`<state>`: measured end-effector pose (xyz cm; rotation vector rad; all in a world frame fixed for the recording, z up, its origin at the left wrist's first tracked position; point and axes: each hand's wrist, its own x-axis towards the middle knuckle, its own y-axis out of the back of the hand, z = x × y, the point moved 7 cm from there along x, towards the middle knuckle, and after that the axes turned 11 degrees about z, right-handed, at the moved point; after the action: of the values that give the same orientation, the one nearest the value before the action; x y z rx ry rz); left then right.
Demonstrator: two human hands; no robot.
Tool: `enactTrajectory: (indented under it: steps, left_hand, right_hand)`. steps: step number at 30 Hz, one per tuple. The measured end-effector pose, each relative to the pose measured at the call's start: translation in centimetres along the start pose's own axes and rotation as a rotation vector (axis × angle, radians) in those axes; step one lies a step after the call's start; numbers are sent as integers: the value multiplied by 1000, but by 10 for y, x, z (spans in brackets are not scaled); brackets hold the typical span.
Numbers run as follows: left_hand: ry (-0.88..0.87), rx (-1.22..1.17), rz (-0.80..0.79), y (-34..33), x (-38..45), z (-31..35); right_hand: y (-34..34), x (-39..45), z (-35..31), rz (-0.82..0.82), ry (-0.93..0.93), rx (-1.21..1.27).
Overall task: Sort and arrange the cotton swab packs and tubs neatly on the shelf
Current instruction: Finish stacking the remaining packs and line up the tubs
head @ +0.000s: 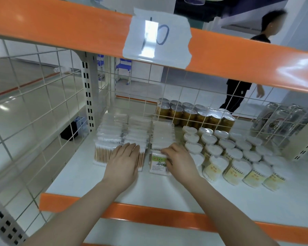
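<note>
Flat clear packs of cotton swabs (112, 132) stand in three rows running back on the white shelf (149, 190), left of centre. My left hand (124, 160) lies flat with straight fingers against the front packs of the left and middle rows. My right hand (178, 158) has its fingers curled over the top edge of the front pack (157, 166) of the right row, which shows a green and white label. Round tubs of swabs with white lids (226, 153) stand in several rows to the right, the front ones with yellow labels.
A wire grid forms the shelf's back and left side. Behind it stand gold cans (194, 112) and clear cans (277, 119). An orange beam with a taped paper label (156, 38) crosses above. A person (242, 93) walks beyond the grid.
</note>
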<state>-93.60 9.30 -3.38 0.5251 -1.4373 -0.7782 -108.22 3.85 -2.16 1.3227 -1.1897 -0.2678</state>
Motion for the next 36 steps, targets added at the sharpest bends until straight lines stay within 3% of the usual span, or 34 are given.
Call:
enactTrajectory:
  steps: [17,36]
  left_hand:
    - [-76,-35,175,-4,-2,1]
    - [3,-33,49,5,0,3]
  right_hand:
    - [-5,9,1,-33,-46,-8]
    - [30,-3,4,98,-83,68]
